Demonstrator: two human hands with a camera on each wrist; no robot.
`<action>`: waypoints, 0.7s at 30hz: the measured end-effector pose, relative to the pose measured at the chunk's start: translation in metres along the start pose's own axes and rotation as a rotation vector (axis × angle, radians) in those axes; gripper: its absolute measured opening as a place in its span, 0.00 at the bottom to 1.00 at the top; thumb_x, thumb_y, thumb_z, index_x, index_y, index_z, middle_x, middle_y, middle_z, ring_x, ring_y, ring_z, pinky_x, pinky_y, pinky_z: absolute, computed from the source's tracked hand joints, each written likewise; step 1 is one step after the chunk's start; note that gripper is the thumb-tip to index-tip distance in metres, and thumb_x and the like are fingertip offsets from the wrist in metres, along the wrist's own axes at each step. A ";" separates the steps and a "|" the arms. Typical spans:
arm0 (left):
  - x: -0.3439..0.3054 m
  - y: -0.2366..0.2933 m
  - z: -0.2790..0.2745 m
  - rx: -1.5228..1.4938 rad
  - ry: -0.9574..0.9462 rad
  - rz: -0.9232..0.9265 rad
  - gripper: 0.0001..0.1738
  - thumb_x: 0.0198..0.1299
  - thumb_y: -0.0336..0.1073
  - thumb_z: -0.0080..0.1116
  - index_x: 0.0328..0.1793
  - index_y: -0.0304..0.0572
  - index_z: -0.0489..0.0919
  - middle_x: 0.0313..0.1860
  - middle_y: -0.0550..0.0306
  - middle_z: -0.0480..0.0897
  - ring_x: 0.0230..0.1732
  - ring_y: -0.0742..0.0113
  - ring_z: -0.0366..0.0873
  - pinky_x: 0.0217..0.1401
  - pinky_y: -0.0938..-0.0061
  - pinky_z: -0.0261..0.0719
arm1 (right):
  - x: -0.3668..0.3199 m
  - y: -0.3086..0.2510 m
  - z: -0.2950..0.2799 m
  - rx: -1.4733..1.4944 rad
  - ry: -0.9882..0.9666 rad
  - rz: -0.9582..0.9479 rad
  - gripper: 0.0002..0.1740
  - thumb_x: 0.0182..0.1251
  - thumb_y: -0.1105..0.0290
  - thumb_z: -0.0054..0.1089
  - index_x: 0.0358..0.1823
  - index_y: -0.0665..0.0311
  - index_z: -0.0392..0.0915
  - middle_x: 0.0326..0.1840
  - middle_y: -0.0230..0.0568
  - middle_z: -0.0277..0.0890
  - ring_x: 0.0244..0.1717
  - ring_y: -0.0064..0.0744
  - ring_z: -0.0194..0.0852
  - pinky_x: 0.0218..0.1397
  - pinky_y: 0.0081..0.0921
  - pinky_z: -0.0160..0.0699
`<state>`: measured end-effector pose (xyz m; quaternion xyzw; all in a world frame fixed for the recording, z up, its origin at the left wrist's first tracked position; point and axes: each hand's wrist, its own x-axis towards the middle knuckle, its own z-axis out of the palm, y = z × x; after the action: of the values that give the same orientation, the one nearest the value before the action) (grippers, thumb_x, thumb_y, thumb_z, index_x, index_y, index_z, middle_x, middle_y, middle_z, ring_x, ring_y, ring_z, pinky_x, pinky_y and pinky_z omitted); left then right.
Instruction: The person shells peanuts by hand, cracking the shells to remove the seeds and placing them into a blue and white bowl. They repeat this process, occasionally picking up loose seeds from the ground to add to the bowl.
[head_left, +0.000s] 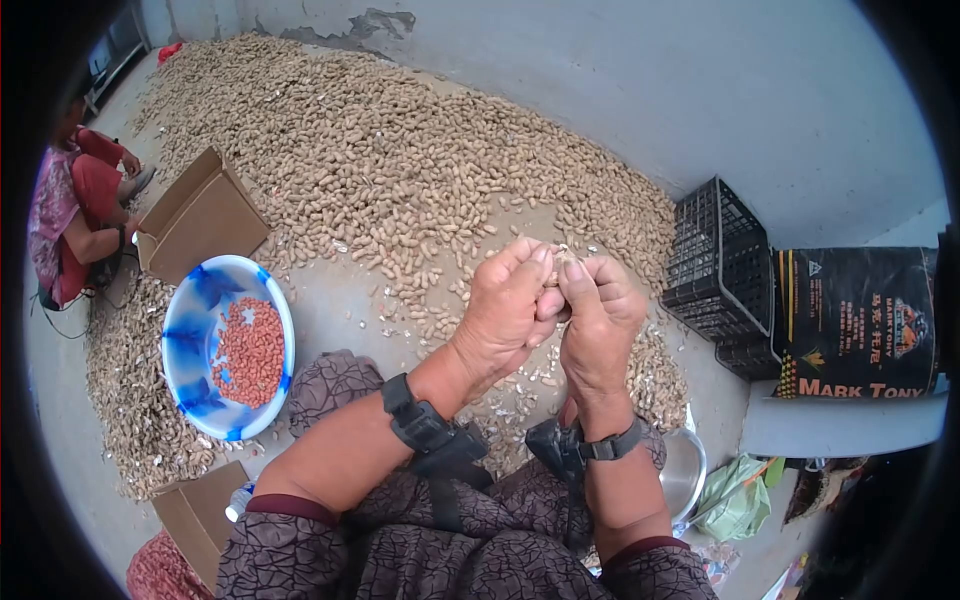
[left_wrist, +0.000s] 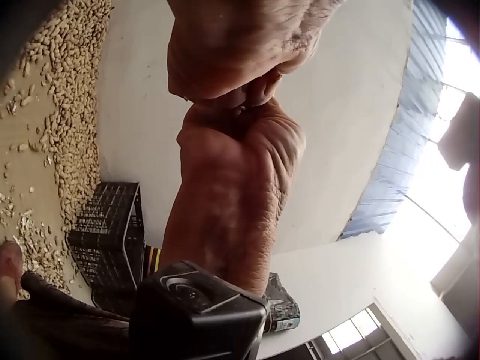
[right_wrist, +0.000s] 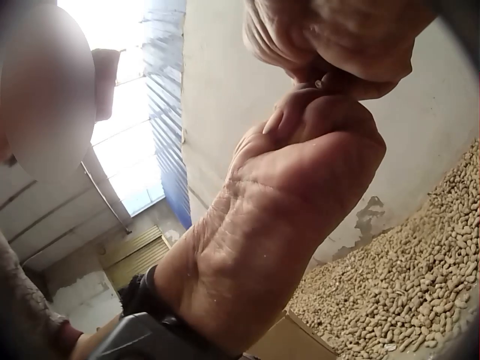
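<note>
Both hands are raised together in front of me over the floor. My left hand (head_left: 505,300) and my right hand (head_left: 600,310) pinch one pale peanut pod (head_left: 567,259) between thumbs and fingertips. In the left wrist view the left hand (left_wrist: 240,45) is at the top, pressed against the right hand (left_wrist: 232,187) below it. The right wrist view has the right hand (right_wrist: 345,37) on top, meeting the left hand (right_wrist: 285,210). In both wrist views the fingers hide the pod.
A wide pile of unshelled peanuts (head_left: 400,170) covers the floor ahead. A blue and white bowl (head_left: 200,390) of red kernels sits left, between cardboard boxes (head_left: 205,215). Black crates (head_left: 715,260), a black sack (head_left: 855,320) and a metal bowl (head_left: 685,470) stand right. Another person (head_left: 75,215) sits far left.
</note>
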<state>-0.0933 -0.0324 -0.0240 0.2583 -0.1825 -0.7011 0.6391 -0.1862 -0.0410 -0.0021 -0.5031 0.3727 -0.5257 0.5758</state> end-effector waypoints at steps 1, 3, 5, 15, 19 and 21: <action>0.001 0.000 -0.001 -0.052 -0.023 -0.022 0.10 0.64 0.38 0.40 0.38 0.40 0.68 0.15 0.65 0.65 0.10 0.83 0.55 0.07 0.88 0.54 | 0.000 0.000 0.000 0.000 -0.001 -0.001 0.06 0.62 0.76 0.47 0.28 0.71 0.69 0.19 0.39 0.73 0.15 0.20 0.69 0.15 0.14 0.66; 0.001 0.002 -0.004 -0.104 -0.046 -0.045 0.10 0.65 0.39 0.40 0.39 0.40 0.68 0.15 0.65 0.65 0.09 0.83 0.55 0.07 0.89 0.53 | 0.001 0.000 0.001 0.049 0.013 0.008 0.06 0.62 0.76 0.47 0.29 0.71 0.68 0.19 0.41 0.73 0.16 0.22 0.71 0.15 0.15 0.67; 0.001 0.005 -0.005 -0.167 -0.134 -0.097 0.12 0.65 0.41 0.41 0.39 0.41 0.69 0.14 0.66 0.64 0.08 0.83 0.54 0.07 0.89 0.52 | 0.003 0.007 -0.006 0.071 -0.004 0.019 0.05 0.62 0.76 0.47 0.29 0.70 0.68 0.20 0.41 0.73 0.18 0.22 0.71 0.16 0.15 0.68; 0.004 0.000 -0.006 0.077 -0.048 -0.039 0.13 0.62 0.44 0.47 0.35 0.42 0.71 0.14 0.67 0.66 0.08 0.83 0.54 0.07 0.89 0.52 | 0.007 0.007 -0.012 -0.118 0.021 0.026 0.02 0.56 0.78 0.52 0.27 0.68 0.69 0.19 0.31 0.71 0.18 0.14 0.65 0.18 0.11 0.61; 0.008 0.007 -0.007 0.459 -0.004 0.045 0.14 0.60 0.41 0.51 0.27 0.40 0.72 0.14 0.66 0.68 0.12 0.84 0.59 0.10 0.87 0.55 | 0.007 0.004 -0.017 -0.344 0.070 -0.034 0.04 0.53 0.77 0.53 0.23 0.68 0.69 0.18 0.29 0.69 0.17 0.12 0.61 0.17 0.12 0.60; 0.008 0.006 -0.009 0.584 -0.027 0.055 0.16 0.60 0.39 0.51 0.22 0.38 0.72 0.13 0.65 0.69 0.14 0.83 0.62 0.13 0.86 0.58 | 0.007 0.004 -0.021 -0.389 0.050 -0.028 0.06 0.52 0.77 0.53 0.19 0.67 0.69 0.16 0.27 0.67 0.16 0.12 0.59 0.16 0.12 0.58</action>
<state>-0.0839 -0.0408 -0.0284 0.4171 -0.3919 -0.6045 0.5541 -0.2040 -0.0520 -0.0098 -0.5967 0.4745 -0.4640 0.4510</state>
